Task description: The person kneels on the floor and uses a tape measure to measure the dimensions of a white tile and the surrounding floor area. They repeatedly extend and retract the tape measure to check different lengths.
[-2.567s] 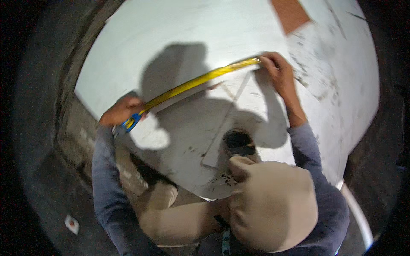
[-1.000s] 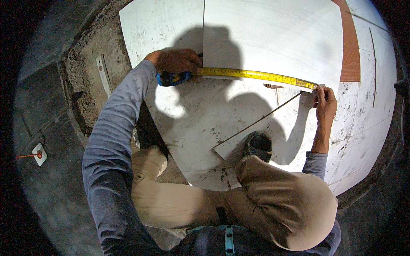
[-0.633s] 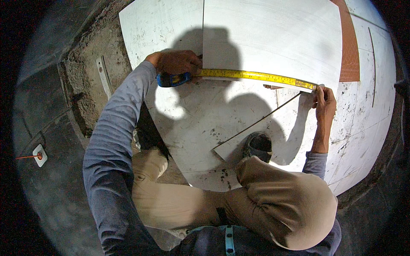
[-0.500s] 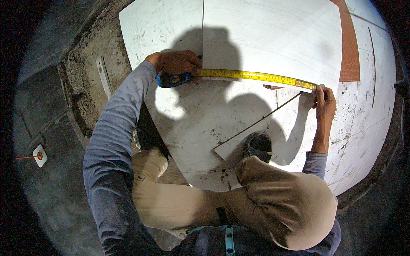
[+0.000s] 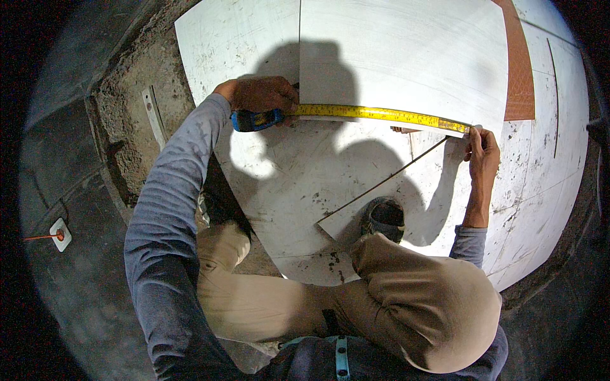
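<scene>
A yellow tape measure blade (image 5: 375,112) stretches across the near edge of a large white sheet (image 5: 406,54). At its left end my left hand (image 5: 264,95) is closed around the tape beside its blue and black case (image 5: 257,120), close to the sheet's left edge. A small dark bit shows by those fingertips, too little to name. My right hand (image 5: 484,149) pinches the blade's far end between thumb and fingers, near the sheet's right corner. Shadows of my head and arms fall over the sheet and the white surface in front of it.
Beneath lie white, dirt-specked panels (image 5: 286,190), one with a dark diagonal edge. A brown-orange sheet (image 5: 519,82) sticks out at right. At left are rough concrete (image 5: 143,63), a metal strip (image 5: 153,114) and a small white plate (image 5: 61,235) with an orange cord. My shoe (image 5: 384,217) rests on the panels.
Almost nothing differs. The view has shifted very slightly; both hands keep their places on the stretched tape.
</scene>
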The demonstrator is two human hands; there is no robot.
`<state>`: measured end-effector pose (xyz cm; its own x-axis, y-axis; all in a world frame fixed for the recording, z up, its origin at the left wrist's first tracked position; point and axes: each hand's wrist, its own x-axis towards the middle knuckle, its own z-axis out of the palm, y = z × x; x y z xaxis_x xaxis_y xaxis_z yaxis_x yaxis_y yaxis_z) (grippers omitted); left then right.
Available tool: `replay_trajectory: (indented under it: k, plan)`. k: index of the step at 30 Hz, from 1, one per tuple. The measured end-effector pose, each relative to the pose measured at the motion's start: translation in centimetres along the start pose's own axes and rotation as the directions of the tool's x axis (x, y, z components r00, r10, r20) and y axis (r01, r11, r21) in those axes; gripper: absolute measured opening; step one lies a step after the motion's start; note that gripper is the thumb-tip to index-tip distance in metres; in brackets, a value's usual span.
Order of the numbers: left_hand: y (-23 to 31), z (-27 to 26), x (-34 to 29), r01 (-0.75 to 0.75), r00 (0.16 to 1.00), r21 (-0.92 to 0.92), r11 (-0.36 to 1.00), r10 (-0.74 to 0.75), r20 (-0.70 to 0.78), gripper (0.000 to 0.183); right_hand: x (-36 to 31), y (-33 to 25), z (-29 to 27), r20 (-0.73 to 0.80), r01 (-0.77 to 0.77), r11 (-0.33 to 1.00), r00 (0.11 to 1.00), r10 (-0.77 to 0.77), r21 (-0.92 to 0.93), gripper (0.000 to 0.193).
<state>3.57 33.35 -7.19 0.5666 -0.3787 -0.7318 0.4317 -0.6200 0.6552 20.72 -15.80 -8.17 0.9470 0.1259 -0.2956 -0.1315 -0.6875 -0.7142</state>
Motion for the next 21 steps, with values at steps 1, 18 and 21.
replay_trajectory:
  k: [1,18,21]
  plan:
    - [0.1,0.0,0.0,0.002,1.0,-0.004,1.0,-0.002,-0.007,0.028,0.0,0.0,0.0,-0.018,0.028,0.999,0.999,-0.028,-0.04,0.027]
    - [0.2,-0.1,-0.1,-0.001,1.0,0.098,0.995,0.003,-0.017,0.038,0.1,0.4,0.1,-0.003,-0.028,0.999,1.0,0.028,-0.026,0.031]
    - [1.0,-0.2,-0.3,0.016,1.0,0.136,0.991,-0.012,-0.027,0.037,0.0,0.5,0.1,-0.015,-0.009,0.998,1.0,0.008,-0.06,0.032]
